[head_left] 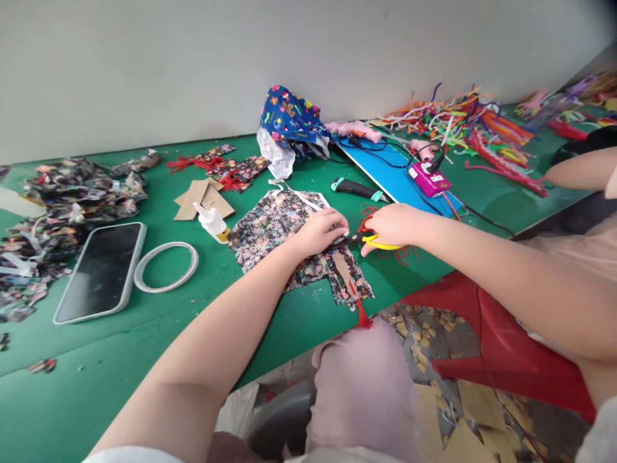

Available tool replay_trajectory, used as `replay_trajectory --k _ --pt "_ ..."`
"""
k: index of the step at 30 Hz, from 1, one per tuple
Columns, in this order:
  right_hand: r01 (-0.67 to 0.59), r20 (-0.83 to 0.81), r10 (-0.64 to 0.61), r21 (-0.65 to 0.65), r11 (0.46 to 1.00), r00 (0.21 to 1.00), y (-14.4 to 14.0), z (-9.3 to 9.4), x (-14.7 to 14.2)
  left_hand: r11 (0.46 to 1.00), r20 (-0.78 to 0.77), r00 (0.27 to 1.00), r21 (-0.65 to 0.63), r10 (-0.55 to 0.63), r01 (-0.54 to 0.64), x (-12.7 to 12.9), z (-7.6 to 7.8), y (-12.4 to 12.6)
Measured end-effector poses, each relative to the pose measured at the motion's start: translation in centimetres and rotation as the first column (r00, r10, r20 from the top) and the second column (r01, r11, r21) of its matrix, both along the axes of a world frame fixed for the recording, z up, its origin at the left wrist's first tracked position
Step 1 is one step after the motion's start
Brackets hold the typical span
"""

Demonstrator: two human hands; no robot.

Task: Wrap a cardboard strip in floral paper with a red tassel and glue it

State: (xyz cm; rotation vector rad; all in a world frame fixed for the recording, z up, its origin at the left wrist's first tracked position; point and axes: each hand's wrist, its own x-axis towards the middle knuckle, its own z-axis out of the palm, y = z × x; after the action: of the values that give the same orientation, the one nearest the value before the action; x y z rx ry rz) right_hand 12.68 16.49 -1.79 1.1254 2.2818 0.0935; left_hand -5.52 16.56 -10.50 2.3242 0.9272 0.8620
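My right hand (393,226) is closed around a pair of scissors (380,244) with yellow handles and dark blades. The blades point left, toward my left hand (324,231), whose curled fingers pinch the dark floral fabric (270,225) by its right side. The blade tips are partly hidden at the fingers. Just below hangs a narrow floral strip (362,283) with a brown card backing and a red tassel (364,317), which reaches the table's front edge. Red cord (407,256) lies loose around and under my right hand.
Left of the fabric are a glue bottle (213,223), brown cards (197,197), a white tape ring (141,273), a phone (103,273) and crumpled floral scraps (81,193). Behind lie a utility knife (359,189), a blue board (385,167) and a purple power adapter (429,180). Another person's arm (581,168) is at right.
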Motion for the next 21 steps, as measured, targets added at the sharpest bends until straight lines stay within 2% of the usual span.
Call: replay_trajectory --k 9,21 --pt "-0.062 -0.037 0.062 -0.006 0.998 0.997 0.1 -0.3 -0.09 1.0 0.004 1.0 0.0 -0.001 0.001 0.03 -0.17 0.09" --pt "-0.042 -0.022 0.044 0.081 0.996 0.999 -0.19 -0.55 -0.17 1.0 0.013 1.0 -0.007 0.0 0.0 0.01 0.01 -0.03"
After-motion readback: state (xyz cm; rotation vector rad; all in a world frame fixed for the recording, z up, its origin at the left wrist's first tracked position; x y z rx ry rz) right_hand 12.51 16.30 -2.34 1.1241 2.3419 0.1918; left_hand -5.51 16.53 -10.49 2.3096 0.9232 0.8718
